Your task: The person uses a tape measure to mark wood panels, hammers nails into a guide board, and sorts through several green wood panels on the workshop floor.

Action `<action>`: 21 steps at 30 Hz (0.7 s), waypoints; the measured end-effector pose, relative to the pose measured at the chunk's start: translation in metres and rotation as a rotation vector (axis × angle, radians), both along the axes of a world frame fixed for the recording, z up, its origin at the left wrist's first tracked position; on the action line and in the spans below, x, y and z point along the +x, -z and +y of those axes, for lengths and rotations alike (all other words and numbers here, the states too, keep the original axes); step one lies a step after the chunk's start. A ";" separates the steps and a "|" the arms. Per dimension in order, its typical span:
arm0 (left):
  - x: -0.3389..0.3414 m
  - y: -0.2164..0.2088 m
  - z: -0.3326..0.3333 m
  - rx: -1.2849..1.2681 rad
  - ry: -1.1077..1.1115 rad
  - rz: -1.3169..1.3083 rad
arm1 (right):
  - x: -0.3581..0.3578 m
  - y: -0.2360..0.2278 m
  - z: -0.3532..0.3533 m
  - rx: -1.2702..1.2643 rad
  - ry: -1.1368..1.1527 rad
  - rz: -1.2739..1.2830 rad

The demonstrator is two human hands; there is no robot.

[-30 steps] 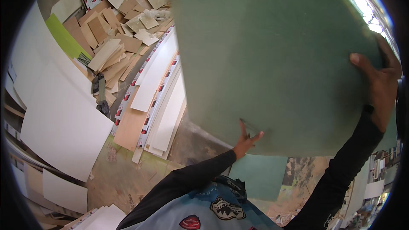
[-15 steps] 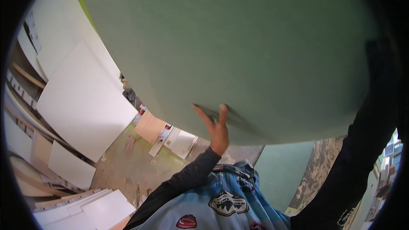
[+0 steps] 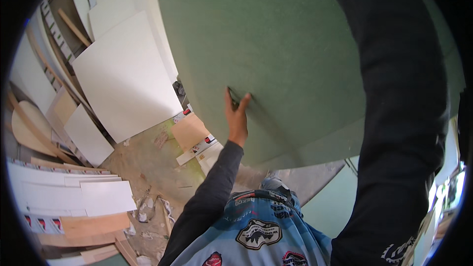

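Note:
A large green panel (image 3: 276, 54) fills the upper middle and stands upright or tilted before me; I cannot tell its exact slant. Against its face, near the lower left part, my left hand (image 3: 238, 120) rests with thumb and a finger spread apart, and a small dark patch shows between them. The other fingers are hidden. My right arm (image 3: 394, 83), in a dark sleeve, stretches up across the panel's right side, and its hand lies beyond the upper edge of the picture.
White boards (image 3: 128, 79) lean at the left, beside stacked sheets and wooden strips. More white sheets (image 3: 74, 192) lie at lower left. A tan piece (image 3: 190, 132) and scraps are on the dusty floor (image 3: 150, 155). Another green panel (image 3: 332, 204) lies low at right.
My view has turned, so the leaning boards sit further right. My right arm has swung up and inward across the panel. The left hand still touches the panel, fingers spread.

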State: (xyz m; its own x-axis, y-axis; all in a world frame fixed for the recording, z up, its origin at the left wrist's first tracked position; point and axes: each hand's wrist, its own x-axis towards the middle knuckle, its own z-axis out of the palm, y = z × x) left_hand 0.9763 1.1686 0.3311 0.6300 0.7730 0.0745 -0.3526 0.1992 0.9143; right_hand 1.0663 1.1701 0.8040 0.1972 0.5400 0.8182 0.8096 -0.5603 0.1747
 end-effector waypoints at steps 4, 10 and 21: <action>0.016 0.071 -0.073 -0.302 -0.030 0.211 | 0.078 0.009 0.009 0.035 0.028 -0.037; 0.067 0.174 -0.155 -1.591 0.447 0.247 | 0.160 0.010 0.009 0.054 0.082 0.138; 0.261 0.178 -0.206 -1.563 -0.060 0.128 | 0.314 0.063 -0.071 0.108 0.172 0.190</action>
State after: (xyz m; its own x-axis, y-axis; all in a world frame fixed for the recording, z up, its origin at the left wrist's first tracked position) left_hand 1.2371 0.9623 0.1535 0.5357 0.0539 -0.8427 -0.3337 0.9302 -0.1527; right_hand 1.3802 1.0992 0.7412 0.4339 0.3971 0.8087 0.7138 -0.6992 -0.0396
